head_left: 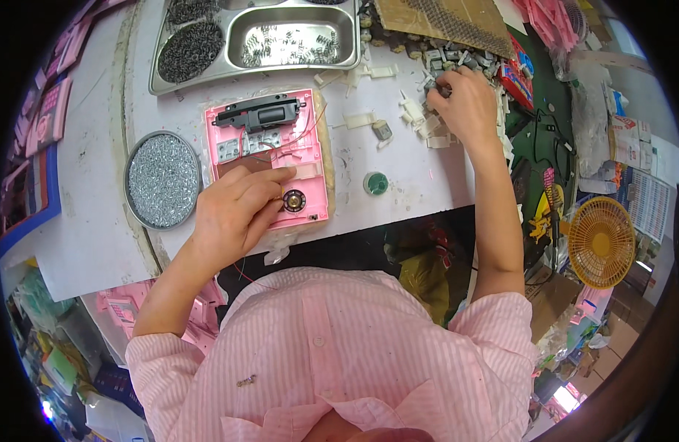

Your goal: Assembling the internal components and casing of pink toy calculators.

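A pink plastic casing [319,132] lies open-side up on the table, with a black mechanism [262,113], a grey metal plate [249,146], thin red wires and a round speaker [294,200] inside. My left hand [240,206] rests over its lower left part, index fingertip on a pale plastic piece [306,171]. Its thumb and middle finger are bent close together; what lies between them is hidden. At the far right, my right hand [468,103] pinches a small grey motor [445,91] at the edge of a pile of similar motors [464,59].
A steel compartment tray [262,71] with springs stands at the back. Left of the casing is a round dish [126,180] of screws. White plastic pieces [411,110], a loose motor [382,130] and a green round part [375,183] lie to the right. A yellow fan [602,241] stands beyond the table.
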Motion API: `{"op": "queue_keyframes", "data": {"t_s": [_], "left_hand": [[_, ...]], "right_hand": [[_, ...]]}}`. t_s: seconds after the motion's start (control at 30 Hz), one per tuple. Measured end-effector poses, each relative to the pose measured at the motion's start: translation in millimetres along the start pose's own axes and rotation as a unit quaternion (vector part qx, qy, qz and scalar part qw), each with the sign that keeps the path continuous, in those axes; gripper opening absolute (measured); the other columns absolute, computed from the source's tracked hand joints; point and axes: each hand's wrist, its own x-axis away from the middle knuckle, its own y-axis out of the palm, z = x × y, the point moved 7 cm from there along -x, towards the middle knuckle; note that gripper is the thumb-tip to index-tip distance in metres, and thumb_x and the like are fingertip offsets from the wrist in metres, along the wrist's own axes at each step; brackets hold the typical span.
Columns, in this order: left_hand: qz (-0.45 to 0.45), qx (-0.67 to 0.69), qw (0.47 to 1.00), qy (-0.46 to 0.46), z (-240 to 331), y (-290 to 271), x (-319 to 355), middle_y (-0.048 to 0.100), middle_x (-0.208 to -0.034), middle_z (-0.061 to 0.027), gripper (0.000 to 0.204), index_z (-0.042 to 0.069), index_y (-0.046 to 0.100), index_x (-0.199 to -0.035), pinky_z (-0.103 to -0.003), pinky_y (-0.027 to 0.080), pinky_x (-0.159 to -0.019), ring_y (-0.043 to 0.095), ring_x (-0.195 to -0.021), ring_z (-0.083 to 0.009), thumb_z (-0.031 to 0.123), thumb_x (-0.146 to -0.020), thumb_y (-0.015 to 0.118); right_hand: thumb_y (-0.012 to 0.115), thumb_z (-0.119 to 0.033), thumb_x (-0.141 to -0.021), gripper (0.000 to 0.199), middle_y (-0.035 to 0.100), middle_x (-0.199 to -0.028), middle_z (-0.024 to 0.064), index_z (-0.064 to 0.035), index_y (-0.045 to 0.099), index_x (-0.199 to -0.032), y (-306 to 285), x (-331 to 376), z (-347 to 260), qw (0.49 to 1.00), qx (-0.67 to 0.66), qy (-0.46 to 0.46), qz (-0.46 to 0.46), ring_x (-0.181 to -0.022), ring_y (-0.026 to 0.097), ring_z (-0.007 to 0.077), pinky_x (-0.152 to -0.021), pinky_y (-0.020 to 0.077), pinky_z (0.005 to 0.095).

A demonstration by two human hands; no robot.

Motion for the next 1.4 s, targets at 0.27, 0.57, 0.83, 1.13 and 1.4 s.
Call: {"op": "queue_keyframes", "data": {"t_s": [0.27, 0.57, 0.83, 1.13, 1.4], "left_hand": [[0.035, 0.159, 0.977, -0.14, 11.6, -13.1, -73.7, 0.062, -0.085, -0.0025, 0.013, -0.002, 0.062, -0.107, -0.023, 0.05, -0.069, 0.06, -0.077, -0.0058, 0.002, -0.094, 0.063], [-0.058, 0.421, 0.886, -0.185, 21.8, 28.9, -105.5, 0.064, -0.081, -0.0016, 0.011, -0.001, 0.061, -0.098, -0.02, 0.05, -0.056, 0.061, -0.07, -0.0058, 0.008, -0.095, 0.067], [0.014, 0.02, 0.999, 0.025, -1.8, 28.7, -227.9, 0.071, -0.087, -0.0064, 0.014, 0.0, 0.071, -0.099, -0.028, 0.053, -0.068, 0.066, -0.074, -0.0107, 0.011, -0.093, 0.067], [0.082, -0.161, 0.983, 0.013, -35.2, 69.2, -308.3, 0.069, -0.086, -0.0226, 0.021, 0.002, 0.07, -0.088, -0.05, 0.054, -0.076, 0.069, -0.084, -0.0396, 0.021, -0.084, 0.063], [0.173, -0.116, 0.96, 0.186, 24.4, 37.0, -255.7, 0.062, -0.078, -0.0179, 0.011, 0.003, 0.059, -0.088, -0.047, 0.052, -0.066, 0.065, -0.073, -0.0386, 0.013, -0.086, 0.062]], "right_hand": [[0.067, -0.023, -0.086, 0.028, 0.067, -0.076, 0.0108, -0.0061, 0.065, -0.109, -39.0, 32.9, -101.8, 0.947, -0.287, -0.145, -0.022, -0.071, 0.067, 0.0305, -0.064, 0.0521, 0.0388], [0.066, 0.0, -0.093, 0.035, 0.073, -0.09, 0.0098, -0.0009, 0.056, -0.126, -31.4, 84.3, -100.5, 0.709, -0.703, 0.056, -0.012, -0.084, 0.072, 0.0164, -0.073, 0.0555, 0.0274], [0.07, 0.002, -0.09, 0.048, 0.07, -0.087, 0.0095, 0.0034, 0.054, -0.134, -13.2, 88.7, -50.4, 0.654, -0.745, 0.133, 0.01, -0.076, 0.064, 0.0108, -0.071, 0.0508, 0.0235], [0.071, 0.001, -0.089, 0.05, 0.069, -0.082, 0.0078, 0.0039, 0.054, -0.135, -10.5, 106.4, -22.2, 0.66, -0.731, 0.171, 0.026, -0.072, 0.062, 0.01, -0.068, 0.0489, 0.0219], [0.068, 0.0, -0.089, 0.036, 0.058, -0.074, -0.0001, 0.0003, 0.061, -0.124, -7.6, 126.4, -40.1, 0.786, -0.608, 0.098, -0.062, -0.07, 0.053, 0.008, -0.068, 0.0454, 0.0236]]}}
